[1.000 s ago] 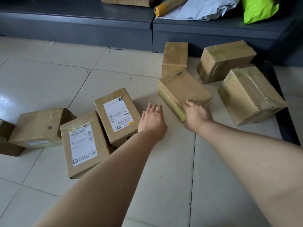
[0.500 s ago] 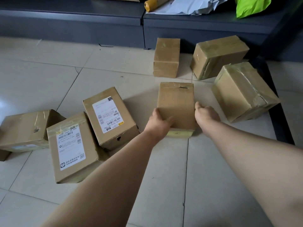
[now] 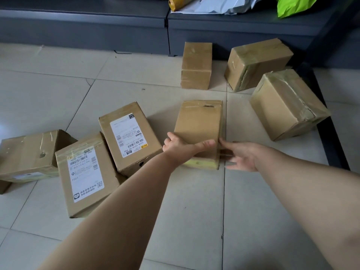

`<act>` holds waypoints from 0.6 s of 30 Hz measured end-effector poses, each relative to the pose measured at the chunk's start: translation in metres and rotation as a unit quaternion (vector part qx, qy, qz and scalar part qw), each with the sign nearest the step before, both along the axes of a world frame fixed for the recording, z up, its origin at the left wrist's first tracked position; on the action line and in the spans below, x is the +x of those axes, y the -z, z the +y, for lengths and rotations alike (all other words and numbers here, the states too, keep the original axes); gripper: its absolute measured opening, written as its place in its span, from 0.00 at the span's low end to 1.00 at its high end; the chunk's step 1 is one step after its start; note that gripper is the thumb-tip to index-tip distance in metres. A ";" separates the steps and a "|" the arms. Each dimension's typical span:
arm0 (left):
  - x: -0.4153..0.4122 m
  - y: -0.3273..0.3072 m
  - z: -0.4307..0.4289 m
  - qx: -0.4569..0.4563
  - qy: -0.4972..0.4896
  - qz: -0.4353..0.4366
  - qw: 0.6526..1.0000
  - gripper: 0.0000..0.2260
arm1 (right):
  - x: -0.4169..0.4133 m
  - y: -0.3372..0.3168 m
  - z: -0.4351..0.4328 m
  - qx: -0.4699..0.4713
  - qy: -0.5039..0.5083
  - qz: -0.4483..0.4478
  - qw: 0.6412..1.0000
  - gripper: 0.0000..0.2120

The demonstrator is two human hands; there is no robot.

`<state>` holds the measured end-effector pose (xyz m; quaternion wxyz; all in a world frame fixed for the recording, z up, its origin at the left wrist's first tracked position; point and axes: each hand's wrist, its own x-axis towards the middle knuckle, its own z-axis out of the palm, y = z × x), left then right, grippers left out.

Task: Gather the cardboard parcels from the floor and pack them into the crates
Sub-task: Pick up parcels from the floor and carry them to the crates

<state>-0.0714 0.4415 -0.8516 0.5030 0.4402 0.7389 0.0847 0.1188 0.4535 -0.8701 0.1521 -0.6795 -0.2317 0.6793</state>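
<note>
While our left hand (image 3: 179,147) grips the middle parcel (image 3: 200,123), which stands on the floor (image 3: 194,201), our right hand (image 3: 241,154) lies open just beside its right face. We judge this the pickup: next, clasp that side and lift.

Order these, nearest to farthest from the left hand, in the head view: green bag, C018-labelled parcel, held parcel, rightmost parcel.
1. Held parcel: gripped in the left hand.
2. C018-labelled parcel: immediately left of it.
3. Rightmost parcel: on the floor, far right.
4. Green bag: up on the platform, beyond everything.
</note>
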 end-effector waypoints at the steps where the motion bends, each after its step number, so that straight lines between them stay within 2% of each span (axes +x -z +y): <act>1: -0.003 0.001 0.000 -0.002 -0.010 -0.013 1.000 0.66 | -0.002 -0.002 0.000 0.008 0.003 0.003 1.000 0.26; 4: -0.005 0.000 -0.002 -0.016 -0.039 -0.050 0.998 0.69 | -0.004 -0.004 0.001 0.038 0.023 -0.004 0.999 0.23; 5: -0.007 -0.001 -0.002 -0.024 -0.049 -0.063 0.997 0.66 | -0.006 -0.006 0.002 0.053 0.042 0.012 0.998 0.20; 6: -0.008 0.001 -0.001 -0.026 -0.058 -0.078 0.995 0.57 | -0.008 -0.006 0.005 0.069 0.071 0.032 0.995 0.17; 8: -0.012 0.008 0.000 -0.009 -0.096 -0.104 0.990 0.30 | -0.018 -0.009 0.010 0.100 0.138 0.067 0.983 0.13; 9: -0.014 0.010 -0.001 -0.007 -0.115 -0.111 0.987 0.22 | -0.023 -0.010 0.012 0.112 0.147 0.064 0.981 0.11; 11: -0.019 0.013 -0.003 -0.013 -0.139 -0.130 0.982 0.14 | -0.032 -0.010 0.014 0.123 0.123 0.046 0.984 0.12; 14: -0.026 0.011 -0.005 -0.021 -0.164 -0.178 0.970 0.11 | -0.033 -0.011 0.016 0.096 0.067 0.005 0.993 0.24; 16: -0.026 0.009 -0.006 -0.012 -0.194 -0.202 0.960 0.11 | -0.031 -0.011 0.014 0.035 0.021 -0.035 0.999 0.41; 18: -0.021 0.003 -0.014 -0.018 -0.222 -0.230 0.947 0.11 | -0.031 -0.014 0.012 -0.027 -0.006 0.003 1.000 0.56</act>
